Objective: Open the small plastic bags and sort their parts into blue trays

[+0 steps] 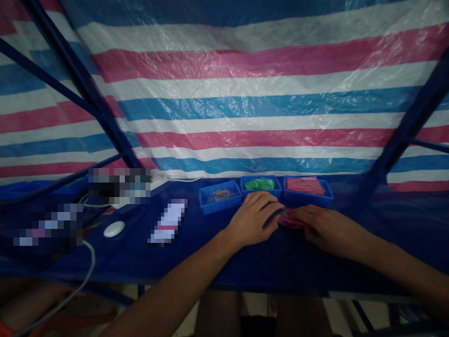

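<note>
Looking down, legs: I have two legs point(217, 313) in shadow beneath the near edge of the blue table point(210, 264).
Cable: a pale cable point(92, 262) bends over the table edge, well to my left.
Right hand: my right hand point(326, 229) reaches in from the right, its fingers bent down and gripping the red packet point(293, 220).
Left hand: my left hand point(255, 219) has curled fingers, with thumb and fingertips at the packet's left end; I can't make out whether they pinch it.
Red packet: it sits between the two hands, on the near side of the trays, partly hidden by the right fingers; I can't see whether it rests on the table.
White disc: a smooth white disc point(114, 229) lies well left of the hands.
Phone: a phone point(168, 222) with a blurred-out screen lies between the disc and my left hand.
Left tray: a blue tray point(220, 206) holds small items too dim for me to identify.
Middle tray: a second blue tray point(247, 193) holds green packets point(259, 184), just beyond the left hand.
Right tray: a third blue tray point(307, 198) carries a pile of flat, pinkish-red pieces point(305, 186).
Backdrop: a striped tarp point(245, 103) hangs behind everything.
</note>
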A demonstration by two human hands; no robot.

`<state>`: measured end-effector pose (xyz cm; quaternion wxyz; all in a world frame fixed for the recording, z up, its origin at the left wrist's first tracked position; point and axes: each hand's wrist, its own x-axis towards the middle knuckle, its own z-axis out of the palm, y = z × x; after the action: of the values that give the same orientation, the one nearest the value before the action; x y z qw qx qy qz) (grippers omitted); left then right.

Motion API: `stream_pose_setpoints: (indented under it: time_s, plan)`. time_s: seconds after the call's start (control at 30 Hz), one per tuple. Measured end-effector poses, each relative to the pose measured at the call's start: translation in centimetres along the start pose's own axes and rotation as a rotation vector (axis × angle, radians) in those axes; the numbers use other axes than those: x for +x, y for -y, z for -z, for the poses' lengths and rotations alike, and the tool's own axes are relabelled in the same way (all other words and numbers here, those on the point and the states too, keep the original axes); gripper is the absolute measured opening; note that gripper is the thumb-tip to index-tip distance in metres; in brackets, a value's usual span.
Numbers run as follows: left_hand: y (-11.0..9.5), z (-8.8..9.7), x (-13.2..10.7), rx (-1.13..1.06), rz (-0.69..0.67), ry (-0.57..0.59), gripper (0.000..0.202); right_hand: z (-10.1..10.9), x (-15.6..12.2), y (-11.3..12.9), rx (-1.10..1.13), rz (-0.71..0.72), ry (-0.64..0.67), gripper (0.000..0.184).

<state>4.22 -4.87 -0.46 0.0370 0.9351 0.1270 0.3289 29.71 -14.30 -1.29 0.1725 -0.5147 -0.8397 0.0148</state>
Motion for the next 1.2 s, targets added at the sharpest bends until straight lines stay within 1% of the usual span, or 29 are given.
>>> stream_pose_setpoints:
  time_s: [0.07,0.17,0.23,0.37,0.47,0.53,0.63,0.7,0.77,0.8,0.87,0.9,0.93,0.97,1.03,1.1,1.2]
  plan:
    - [0.0,-0.3,0.1,-0.071,-0.013,0.065,0.035,0.5,1.5,0.0,0.029,0.018,0.029,0.049]
    - [0.5,0.2,-0.3,-0.183,0.032,0.106,0.041,0.8,3.9,0.0,0.095,0.133,0.046,0.040]
    - [1.0,0.7,-0.6,-0.240,0.085,0.095,0.041,0.5,5.5,0.1,0.133,0.225,0.061,0.034]
    - [1.6,1.1,-1.0,-0.279,0.194,0.020,0.038,-0.3,7.7,1.0,0.229,0.383,0.086,0.023]
    - [1.8,1.2,-1.0,-0.291,0.233,0.003,0.035,-0.9,8.1,1.6,0.283,0.462,0.065,0.022]
    - [1.8,1.2,-1.0,-0.307,0.240,0.002,0.035,-1.5,7.9,1.5,0.311,0.466,0.011,0.020]
    - [1.7,1.4,-1.1,-0.323,0.213,0.009,0.040,-2.6,7.4,0.7,0.311,0.432,-0.139,0.021]
    - [1.5,1.4,-1.3,-0.292,0.202,0.021,0.049,-3.2,6.9,0.1,0.289,0.411,-0.231,0.025]
    - [1.4,1.5,-1.3,-0.228,0.233,0.032,0.055,-3.4,6.5,-0.3,0.298,0.329,-0.310,0.026]
    - [1.4,1.5,-1.3,-0.204,0.258,0.038,0.053,-3.5,6.3,-0.3,0.315,0.274,-0.344,0.024]
    - [1.3,1.6,-0.7,-0.191,0.307,0.032,0.039,-3.3,6.1,-0.2,0.367,0.157,-0.413,0.022]
    - [1.3,1.8,-0.3,-0.211,0.323,0.015,0.031,-3.2,6.0,-0.1,0.394,0.103,-0.444,0.024]
    - [1.3,1.9,0.2,-0.231,0.337,-0.031,0.025,-3.1,6.0,0.1,0.422,0.053,-0.467,0.025]
    - [1.3,2.1,0.8,-0.248,0.346,-0.092,0.023,-3.0,6.1,0.2,0.455,0.005,-0.483,0.027]
    - [1.3,2.4,1.9,-0.301,0.376,-0.170,0.022,-3.1,6.3,0.3,0.560,-0.068,-0.515,0.027]
    - [1.5,2.5,2.7,-0.340,0.409,-0.249,0.031,-3.4,6.5,0.2,0.711,-0.102,-0.530,0.026]
    - [2.0,1.7,2.7,-0.370,0.428,-0.286,0.047,-4.0,6.7,0.0,0.891,-0.132,-0.502,0.028]
